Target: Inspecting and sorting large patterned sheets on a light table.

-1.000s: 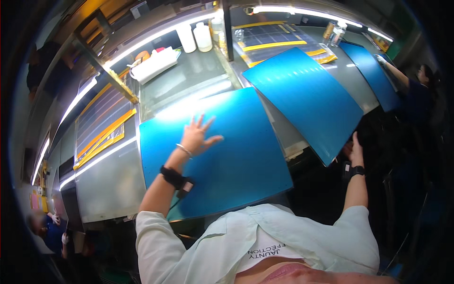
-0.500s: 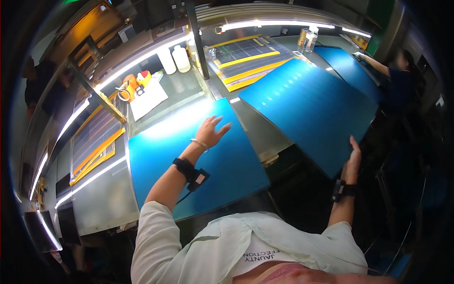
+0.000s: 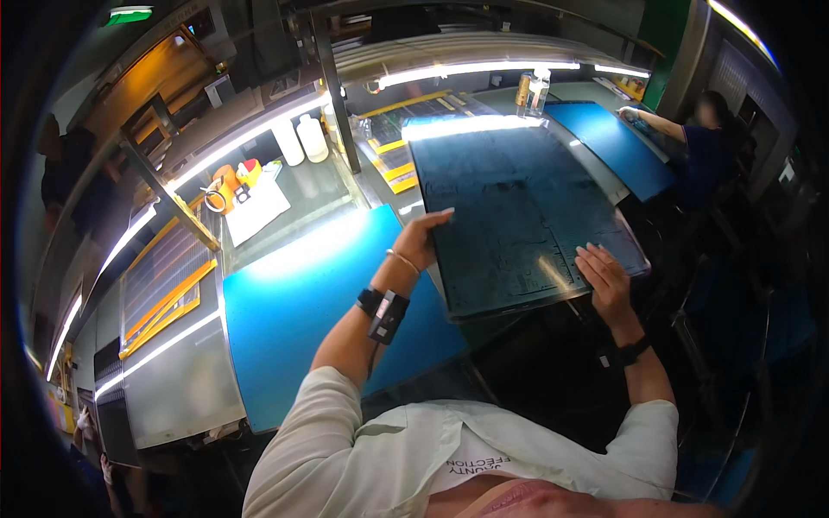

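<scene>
Since before, you've swung the dark plate (image 3: pixel 518 216) in front of you, left hand (image 3: pixel 419 242) gripping its left edge, right hand (image 3: pixel 604 276) flat on its near-right corner, blue sheet (image 3: pixel 319 319) beside it on the counter (image 3: pixel 173 388).

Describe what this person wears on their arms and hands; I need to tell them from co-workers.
Both hands are bare, without gloves. The left hand has a thin silver bangle and a black wrist strap with a small grey device. The right hand has a black wristband. Pale short sleeves leave forearms uncovered.
</scene>
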`<state>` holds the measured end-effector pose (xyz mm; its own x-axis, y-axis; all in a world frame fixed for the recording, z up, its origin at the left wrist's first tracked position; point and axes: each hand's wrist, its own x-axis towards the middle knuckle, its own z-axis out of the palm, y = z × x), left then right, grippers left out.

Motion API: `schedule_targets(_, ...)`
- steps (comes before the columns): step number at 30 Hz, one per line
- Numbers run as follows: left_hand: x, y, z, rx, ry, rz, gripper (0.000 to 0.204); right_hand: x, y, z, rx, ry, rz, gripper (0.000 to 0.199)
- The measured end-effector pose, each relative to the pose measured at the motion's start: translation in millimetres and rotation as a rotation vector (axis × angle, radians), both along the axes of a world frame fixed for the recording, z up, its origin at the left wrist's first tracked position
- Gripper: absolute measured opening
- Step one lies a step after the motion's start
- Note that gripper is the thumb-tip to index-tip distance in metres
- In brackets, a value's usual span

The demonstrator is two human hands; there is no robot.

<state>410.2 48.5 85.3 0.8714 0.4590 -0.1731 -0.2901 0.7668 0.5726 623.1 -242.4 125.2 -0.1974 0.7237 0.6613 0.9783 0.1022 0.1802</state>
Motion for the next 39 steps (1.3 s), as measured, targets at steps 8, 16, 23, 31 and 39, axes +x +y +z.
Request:
schedule_targets(8,16,8,-85,-0.207,0.150,0.185,0.022,-107,69,-69,-0.362,0.309,0.113,0.051)
schedule_targets(16,13,-7,-77,-0.329,-0.082,0.187,0.064,-121,86,-66,-0.515,0.265,0.035,0.050)
schedule_targets(23,16,-19,-82,-0.417,-0.138,0.189,0.089,-104,88,-70,-0.573,0.373,0.009,0.028)
schedule_targets(31,68,15,-177,-0.303,0.521,0.313,0.052,-32,154,121,-0.033,0.046,-0.224,0.015)
schedule_targets(39,82,-11,-125,-0.231,0.502,0.200,0.066,-69,77,189,0.258,-0.114,0.134,0.022)
